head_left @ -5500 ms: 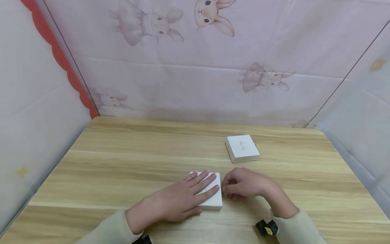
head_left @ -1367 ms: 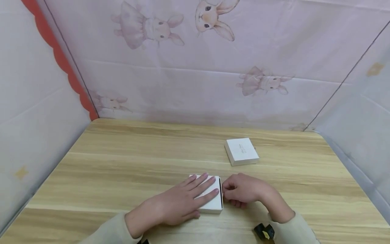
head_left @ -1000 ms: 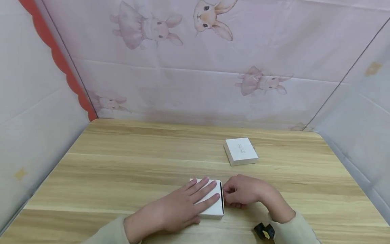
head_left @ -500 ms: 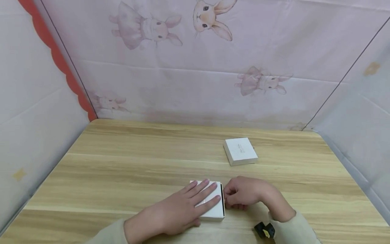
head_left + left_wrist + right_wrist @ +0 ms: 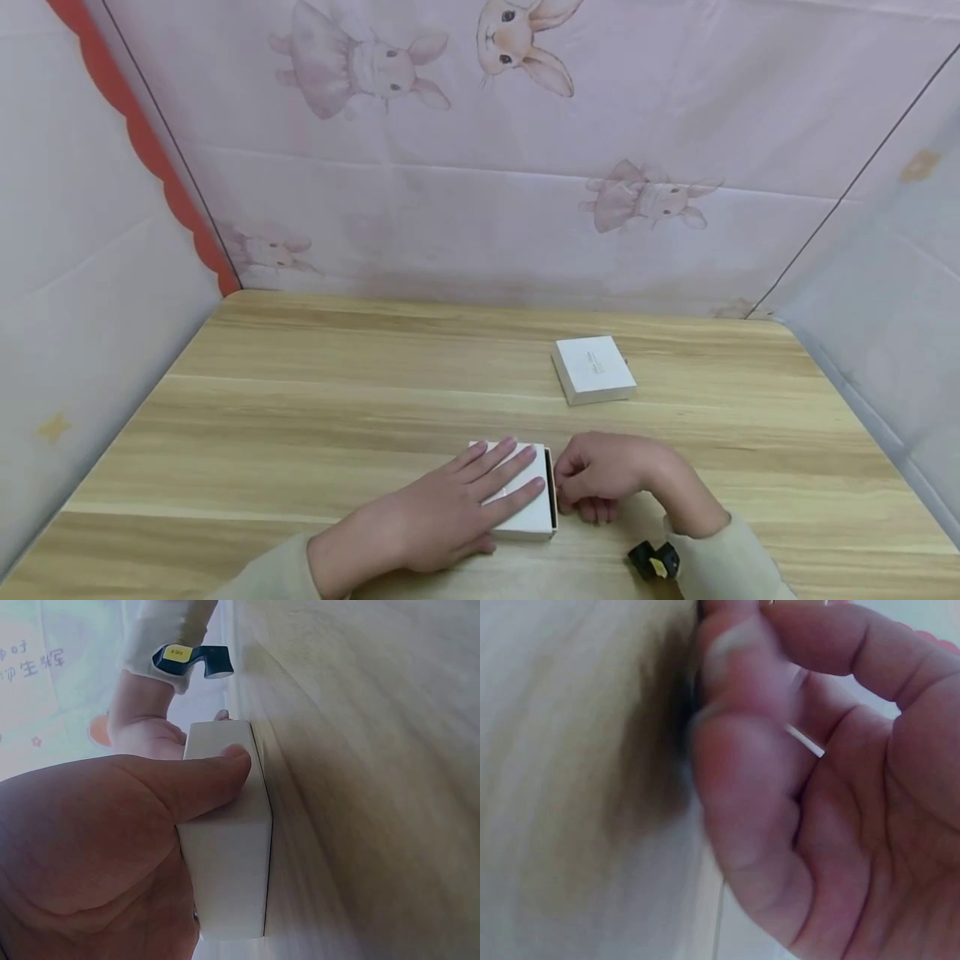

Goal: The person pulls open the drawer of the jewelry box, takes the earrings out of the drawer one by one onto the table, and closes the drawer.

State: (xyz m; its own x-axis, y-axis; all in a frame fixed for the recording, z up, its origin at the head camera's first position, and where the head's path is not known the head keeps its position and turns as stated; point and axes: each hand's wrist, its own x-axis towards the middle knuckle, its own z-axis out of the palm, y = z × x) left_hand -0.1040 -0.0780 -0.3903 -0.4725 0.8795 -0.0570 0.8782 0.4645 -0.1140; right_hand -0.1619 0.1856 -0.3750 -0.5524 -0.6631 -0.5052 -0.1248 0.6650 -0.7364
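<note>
A white box (image 5: 528,500) lies flat on the wooden table, and a dark gap shows at its right end beside a pale drawer edge (image 5: 553,490). Across its top rests my left hand (image 5: 435,517), fingers straight and spread. The left wrist view has that hand's thumb (image 5: 210,780) pressed along one side face of the box (image 5: 229,866). My right hand (image 5: 611,475) is at the drawer end, thumb and index finger pinched together there; what they pinch is mostly hidden. Curled fingers of the right hand (image 5: 757,772) fill the right wrist view, with a thin white strip (image 5: 806,741) behind them.
A second white box (image 5: 595,369) with small print on top lies farther back, right of the middle. Behind the table (image 5: 300,400) hangs a pink cloth (image 5: 487,225) with rabbit pictures; pale cloths stand at both sides. A black wrist device (image 5: 654,561) is by the right sleeve.
Since the oldest frame, a dark gap has opened at the right end of the box under my left hand and grown wider. My right hand has shifted slightly to the right with the drawer edge.
</note>
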